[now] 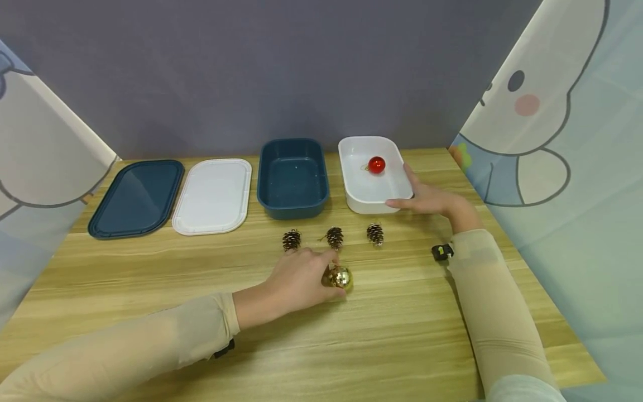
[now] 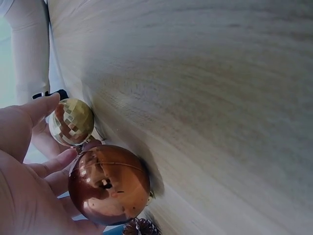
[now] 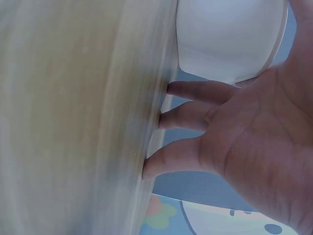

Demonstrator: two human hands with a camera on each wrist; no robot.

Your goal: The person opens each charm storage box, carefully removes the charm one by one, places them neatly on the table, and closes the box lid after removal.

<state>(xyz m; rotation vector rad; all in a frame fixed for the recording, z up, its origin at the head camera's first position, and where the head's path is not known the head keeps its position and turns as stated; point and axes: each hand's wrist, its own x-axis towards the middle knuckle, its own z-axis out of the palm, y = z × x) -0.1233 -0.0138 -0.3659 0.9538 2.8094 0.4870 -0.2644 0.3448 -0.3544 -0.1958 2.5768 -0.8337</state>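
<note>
My left hand [image 1: 303, 279] rests low on the table, thumb and index finger around a gold mirror-ball ornament [image 1: 340, 277]. In the left wrist view, a shiny copper-coloured ball ornament [image 2: 110, 185] lies beside the gold ball [image 2: 72, 122], under the palm and against the fingers; from the head it is mostly hidden. My right hand [image 1: 427, 198] touches the near right corner of a white container [image 1: 372, 207], thumb along its front rim. Its other fingers [image 3: 181, 156] stretch down to the table in the right wrist view. A red ball ornament [image 1: 376, 164] lies inside that container.
Three pine cones [image 1: 375, 234] form a row between the containers and my left hand. A dark blue container [image 1: 293, 213] stands left of the white one. Farther left lie a white lid [image 1: 213, 195] and a dark blue lid [image 1: 138, 198]. A grey wall [image 1: 241, 78] rises behind.
</note>
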